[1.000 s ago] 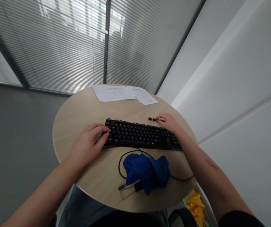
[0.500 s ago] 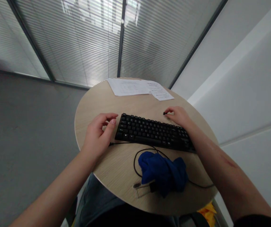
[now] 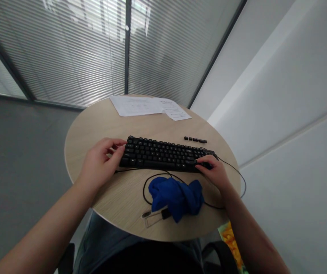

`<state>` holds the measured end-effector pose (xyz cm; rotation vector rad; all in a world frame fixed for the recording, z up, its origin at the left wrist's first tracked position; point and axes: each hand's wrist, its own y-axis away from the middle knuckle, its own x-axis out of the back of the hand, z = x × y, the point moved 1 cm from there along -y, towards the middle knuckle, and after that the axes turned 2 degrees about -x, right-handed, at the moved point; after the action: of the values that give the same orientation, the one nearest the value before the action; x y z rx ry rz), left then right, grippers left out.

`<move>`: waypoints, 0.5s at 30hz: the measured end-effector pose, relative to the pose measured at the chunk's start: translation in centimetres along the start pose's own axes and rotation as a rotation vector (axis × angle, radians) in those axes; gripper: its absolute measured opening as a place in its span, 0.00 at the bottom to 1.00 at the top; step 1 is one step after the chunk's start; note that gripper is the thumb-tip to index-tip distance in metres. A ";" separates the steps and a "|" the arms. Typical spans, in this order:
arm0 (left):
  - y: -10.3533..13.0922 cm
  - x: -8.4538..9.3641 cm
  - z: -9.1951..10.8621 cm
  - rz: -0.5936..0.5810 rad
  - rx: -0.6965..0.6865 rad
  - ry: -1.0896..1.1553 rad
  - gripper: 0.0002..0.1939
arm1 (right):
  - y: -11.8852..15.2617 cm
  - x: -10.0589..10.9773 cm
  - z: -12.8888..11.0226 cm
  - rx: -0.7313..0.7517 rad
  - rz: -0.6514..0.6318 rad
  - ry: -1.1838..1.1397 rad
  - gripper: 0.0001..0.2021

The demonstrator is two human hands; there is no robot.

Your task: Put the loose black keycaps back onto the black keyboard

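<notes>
A black keyboard (image 3: 160, 154) lies across the middle of the round table. At its left end, my left hand (image 3: 102, 158) holds the edge between curled fingers and thumb. My right hand (image 3: 213, 171) is over the lower right part of the keyboard, thumb and forefinger closed on a keycap there; the fingers partly hide it. Behind the keyboard's right half, several loose black keycaps (image 3: 195, 139) lie in a short row on the table.
Near the table's front sits a crumpled blue cloth (image 3: 177, 196), with a tool with a thin metal frame (image 3: 153, 217) beside it. A black cable (image 3: 145, 190) loops around the cloth. Printed papers (image 3: 140, 106) lie at the back of the round table (image 3: 86, 129). A white wall (image 3: 292, 95) rises on the right.
My right hand has left a small black keycap in the row behind the keyboard and come down to the keyboard's lower right keys. My left hand has closed up to the keyboard's left edge.
</notes>
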<state>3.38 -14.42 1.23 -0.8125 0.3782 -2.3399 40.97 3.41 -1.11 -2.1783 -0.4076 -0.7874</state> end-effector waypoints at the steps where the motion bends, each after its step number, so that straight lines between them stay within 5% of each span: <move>1: 0.0 0.0 -0.1 0.004 0.006 0.003 0.17 | 0.0 -0.2 -0.2 0.017 0.001 -0.013 0.06; 15: -0.3 -0.1 -0.4 0.013 0.052 0.008 0.18 | -0.2 -1.7 -1.8 0.234 -0.159 0.263 0.07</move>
<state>3.03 -14.09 1.01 -0.7738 0.3234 -2.3318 38.91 2.12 -1.17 -1.8141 -0.5144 -1.0447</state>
